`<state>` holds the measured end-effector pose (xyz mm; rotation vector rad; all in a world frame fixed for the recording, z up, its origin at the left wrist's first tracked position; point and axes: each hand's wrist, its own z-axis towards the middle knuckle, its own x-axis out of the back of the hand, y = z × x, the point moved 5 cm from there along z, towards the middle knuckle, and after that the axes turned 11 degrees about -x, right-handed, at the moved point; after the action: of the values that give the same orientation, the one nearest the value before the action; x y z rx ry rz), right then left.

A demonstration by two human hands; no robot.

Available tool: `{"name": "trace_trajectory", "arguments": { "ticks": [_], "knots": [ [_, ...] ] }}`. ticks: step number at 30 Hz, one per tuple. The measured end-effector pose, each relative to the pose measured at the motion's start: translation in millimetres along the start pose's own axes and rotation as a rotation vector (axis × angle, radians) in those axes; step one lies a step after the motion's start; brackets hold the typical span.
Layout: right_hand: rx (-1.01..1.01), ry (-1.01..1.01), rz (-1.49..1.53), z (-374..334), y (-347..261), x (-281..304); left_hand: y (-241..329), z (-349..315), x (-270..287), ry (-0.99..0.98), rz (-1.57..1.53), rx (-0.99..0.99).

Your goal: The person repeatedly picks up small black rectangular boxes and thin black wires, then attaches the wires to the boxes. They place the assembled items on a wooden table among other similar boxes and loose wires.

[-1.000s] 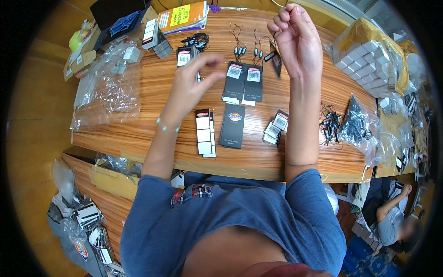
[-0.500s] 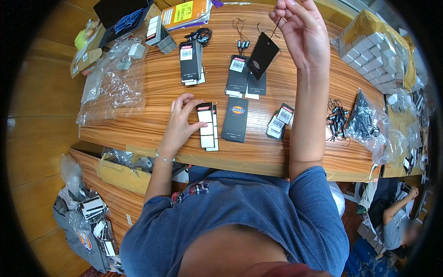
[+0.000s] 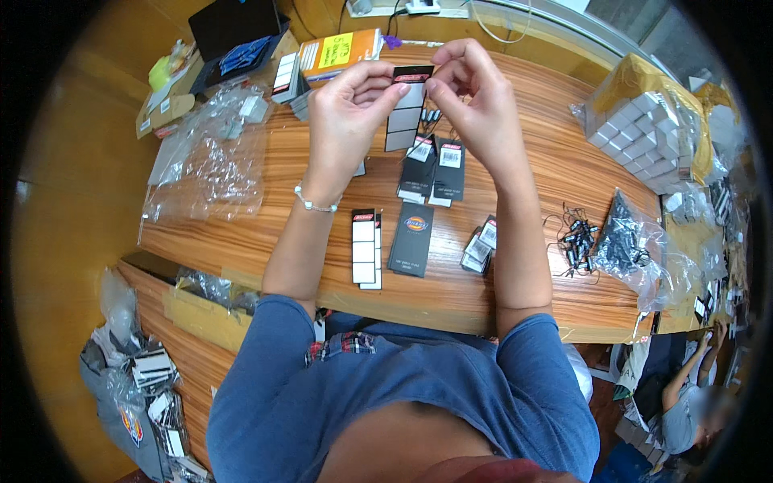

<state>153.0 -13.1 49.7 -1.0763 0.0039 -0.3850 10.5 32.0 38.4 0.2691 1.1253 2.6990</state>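
Observation:
My left hand is raised over the far part of the table, pinching a hang tag with a black top, a red band and white panels. My right hand is closed at the tag's upper right edge; what its fingertips hold is too small to make out. Beneath lie dark barcoded hang tags. A dark tag pile with an oval emblem sits nearer me, beside a few white-panelled tags. Small barcoded tags rest by my right forearm.
Black strings lie right of my forearm, beside a clear bag of black strings. A wrapped block of white boxes stands far right. Clear plastic covers the left side. Another person sits at lower right.
My left hand has lifted a white-panelled tag up from the table. My right hand has come lower and inward to meet it. The black tag hanging from its string no longer shows.

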Motion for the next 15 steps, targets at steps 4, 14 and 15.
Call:
{"name": "trace_trajectory", "arguments": {
  "ticks": [4, 14, 15],
  "knots": [
    [0.027, 0.062, -0.034, 3, -3, 5, 6, 7, -12, -0.028, -0.022, -0.033],
    [-0.002, 0.112, -0.137, 5, 4, 1, -12, 4, -12, -0.120, 0.055, -0.087],
    [0.004, 0.117, -0.179, 5, 4, -2, -10, 7, -10, -0.162, 0.098, -0.119]
  ]
}}
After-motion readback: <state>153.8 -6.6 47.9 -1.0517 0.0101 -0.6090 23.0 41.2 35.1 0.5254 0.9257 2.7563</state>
